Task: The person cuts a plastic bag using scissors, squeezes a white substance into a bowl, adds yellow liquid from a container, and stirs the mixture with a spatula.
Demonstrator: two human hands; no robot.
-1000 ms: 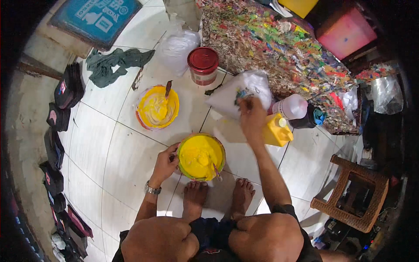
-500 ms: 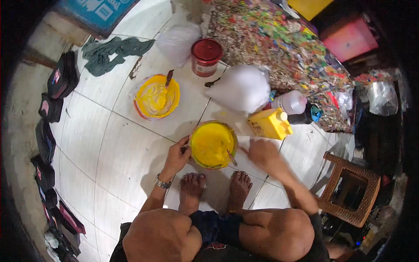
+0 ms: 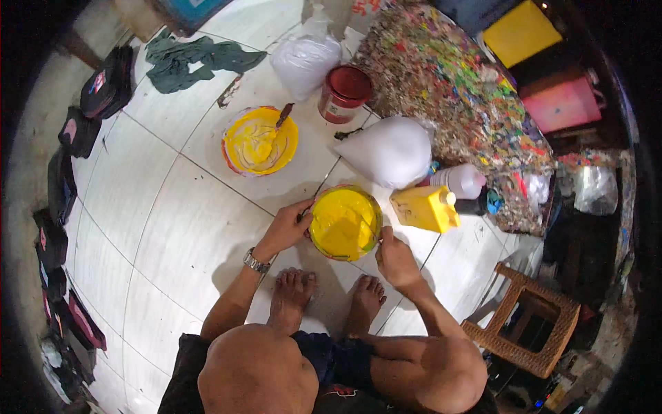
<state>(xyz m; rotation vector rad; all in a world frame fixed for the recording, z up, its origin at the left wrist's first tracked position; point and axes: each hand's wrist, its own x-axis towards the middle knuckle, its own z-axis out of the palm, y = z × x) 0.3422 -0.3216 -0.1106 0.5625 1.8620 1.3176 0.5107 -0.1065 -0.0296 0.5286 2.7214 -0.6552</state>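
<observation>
The tub of yellow paint [image 3: 344,222] sits on the floor between the left hand [image 3: 284,228] and right hand [image 3: 394,257], both curled on its rim, so stirring with the stick seems next.

Paint or printing workshop, floor-level work: tubs of yellow paint [image 3: 345,222] on white tiled floor [image 3: 158,228] at centre, paint-crusted surface [image 3: 455,90] upper right, red can [image 3: 344,94] beside it.
</observation>
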